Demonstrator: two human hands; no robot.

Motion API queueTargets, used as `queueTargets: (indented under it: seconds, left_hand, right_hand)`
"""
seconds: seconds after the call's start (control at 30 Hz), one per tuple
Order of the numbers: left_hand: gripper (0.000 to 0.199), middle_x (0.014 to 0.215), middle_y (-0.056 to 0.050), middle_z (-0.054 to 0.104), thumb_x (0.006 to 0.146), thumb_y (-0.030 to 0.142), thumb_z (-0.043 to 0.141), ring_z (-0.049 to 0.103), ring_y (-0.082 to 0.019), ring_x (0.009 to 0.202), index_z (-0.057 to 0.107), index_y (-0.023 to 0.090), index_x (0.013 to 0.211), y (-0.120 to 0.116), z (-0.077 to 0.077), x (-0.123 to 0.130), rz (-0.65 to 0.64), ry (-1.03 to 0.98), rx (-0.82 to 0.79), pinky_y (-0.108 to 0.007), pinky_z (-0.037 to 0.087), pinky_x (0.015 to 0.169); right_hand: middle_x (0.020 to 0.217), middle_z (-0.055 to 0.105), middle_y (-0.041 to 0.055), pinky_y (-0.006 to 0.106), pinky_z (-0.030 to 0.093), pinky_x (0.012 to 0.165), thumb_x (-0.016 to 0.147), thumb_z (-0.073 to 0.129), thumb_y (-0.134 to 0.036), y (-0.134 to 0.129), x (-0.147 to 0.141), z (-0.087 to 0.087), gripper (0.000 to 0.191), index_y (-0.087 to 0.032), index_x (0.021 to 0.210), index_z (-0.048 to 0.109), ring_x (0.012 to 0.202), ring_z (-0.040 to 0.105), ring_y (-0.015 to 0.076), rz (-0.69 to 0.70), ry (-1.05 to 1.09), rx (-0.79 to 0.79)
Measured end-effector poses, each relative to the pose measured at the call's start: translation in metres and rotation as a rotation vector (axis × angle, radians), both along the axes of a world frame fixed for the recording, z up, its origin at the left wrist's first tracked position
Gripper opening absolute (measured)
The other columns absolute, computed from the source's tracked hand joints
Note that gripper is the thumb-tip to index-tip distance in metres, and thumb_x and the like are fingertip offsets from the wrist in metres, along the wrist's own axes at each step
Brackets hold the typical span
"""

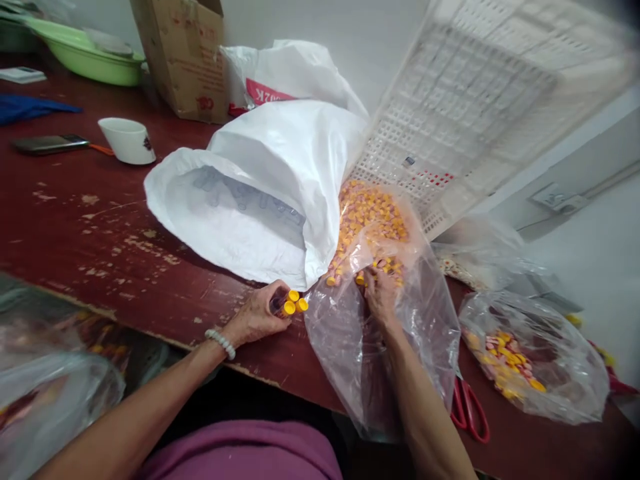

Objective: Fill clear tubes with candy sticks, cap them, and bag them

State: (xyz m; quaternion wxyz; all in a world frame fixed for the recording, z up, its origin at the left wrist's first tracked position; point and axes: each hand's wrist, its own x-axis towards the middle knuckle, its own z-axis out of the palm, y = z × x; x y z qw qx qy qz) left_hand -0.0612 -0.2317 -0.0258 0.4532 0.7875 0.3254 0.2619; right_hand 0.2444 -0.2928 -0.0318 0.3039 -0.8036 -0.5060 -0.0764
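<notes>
My left hand (257,315), with a beaded bracelet at the wrist, is closed around several small tubes with yellow caps (290,307) near the table's front edge. To its right, my right hand (380,293) reaches into a clear plastic bag (425,327) filled with yellow-topped caps (373,213). Its fingers are bent around a yellow cap (360,278) at the near side of the pile. A white sack (290,140) lies just left of the bag, its mouth facing the front left, with clear tubes (240,193) inside.
A white plastic crate (450,113) leans behind the bag. Red scissors (470,410) and another bag of caps (535,360) are at the right. A cup (127,141), phone (50,144), cardboard box (185,60) and green basin (90,57) stand at the back left of the table (75,220).
</notes>
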Motion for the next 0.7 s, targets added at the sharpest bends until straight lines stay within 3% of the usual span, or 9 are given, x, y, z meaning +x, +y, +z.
queueTargets:
  seconds: [0.07, 0.17, 0.27, 0.37, 0.47, 0.57, 0.7]
  left_hand:
    - [0.028, 0.077, 0.002, 0.06, 0.061, 0.017, 0.063, 0.053, -0.012, 0.067, 0.053, 0.018, 0.088, -0.001, 0.001, 0.0, -0.004, -0.018, -0.006, -0.022, 0.041, 0.061]
    - [0.03, 0.078, 0.001, 0.059, 0.06, 0.016, 0.063, 0.053, -0.012, 0.067, 0.054, 0.016, 0.088, -0.001, 0.001, 0.0, -0.019, -0.055, -0.006, -0.022, 0.041, 0.062]
    - [0.03, 0.077, 0.001, 0.059, 0.059, 0.016, 0.064, 0.052, -0.012, 0.067, 0.055, 0.016, 0.088, -0.001, 0.002, 0.0, -0.014, -0.06, -0.01, -0.022, 0.041, 0.061]
    - [0.029, 0.075, 0.002, 0.059, 0.061, 0.019, 0.065, 0.052, -0.012, 0.066, 0.055, 0.016, 0.088, -0.002, 0.003, -0.001, -0.008, -0.056, -0.002, -0.022, 0.041, 0.061]
    - [0.03, 0.076, 0.001, 0.06, 0.061, 0.022, 0.066, 0.053, -0.013, 0.066, 0.054, 0.016, 0.089, -0.001, 0.004, -0.001, -0.011, -0.06, 0.017, -0.023, 0.041, 0.061]
    - [0.035, 0.081, -0.001, 0.062, 0.06, 0.022, 0.068, 0.054, -0.014, 0.069, 0.054, 0.015, 0.091, 0.001, 0.001, -0.001, -0.015, -0.074, 0.025, -0.025, 0.042, 0.062]
    - [0.033, 0.082, -0.002, 0.063, 0.059, 0.019, 0.067, 0.055, -0.015, 0.069, 0.053, 0.016, 0.089, 0.003, -0.004, 0.0, -0.009, -0.093, 0.046, -0.025, 0.043, 0.063]
  right_hand:
    - [0.088, 0.065, 0.0078, 0.033, 0.045, 0.072, 0.089, 0.034, -0.042, -0.004, -0.006, 0.008, 0.041, -0.014, 0.107, 0.059, 0.073, 0.058, 0.0177, -0.028, 0.108, 0.068]
    - [0.073, 0.058, 0.0004, 0.026, 0.043, 0.054, 0.088, 0.035, -0.049, -0.007, -0.033, 0.023, 0.046, -0.015, 0.113, 0.054, 0.052, 0.049, 0.0121, -0.032, 0.499, 0.221]
    - [0.07, 0.054, -0.003, 0.024, 0.044, 0.054, 0.087, 0.04, -0.044, -0.009, -0.083, 0.037, 0.041, -0.019, 0.118, 0.051, 0.055, 0.05, 0.0102, 0.093, 0.798, 0.328]
    - [0.076, 0.057, -0.0014, 0.027, 0.049, 0.07, 0.088, 0.043, -0.032, -0.006, -0.14, 0.044, 0.034, -0.022, 0.118, 0.055, 0.068, 0.056, 0.0108, 0.364, 0.795, 0.258]
    - [0.091, 0.063, 0.0026, 0.031, 0.051, 0.079, 0.087, 0.046, -0.027, 0.002, -0.179, 0.041, 0.027, -0.022, 0.11, 0.06, 0.081, 0.061, 0.013, 0.501, 0.723, 0.262]
    - [0.106, 0.064, 0.0045, 0.035, 0.049, 0.089, 0.086, 0.049, -0.024, 0.009, -0.192, 0.033, 0.023, -0.023, 0.104, 0.063, 0.098, 0.061, 0.0157, 0.541, 0.589, 0.34]
    - [0.109, 0.066, 0.0035, 0.038, 0.045, 0.098, 0.086, 0.051, -0.021, 0.01, -0.189, 0.028, 0.021, -0.025, 0.101, 0.066, 0.106, 0.059, 0.0161, 0.58, 0.496, 0.385]
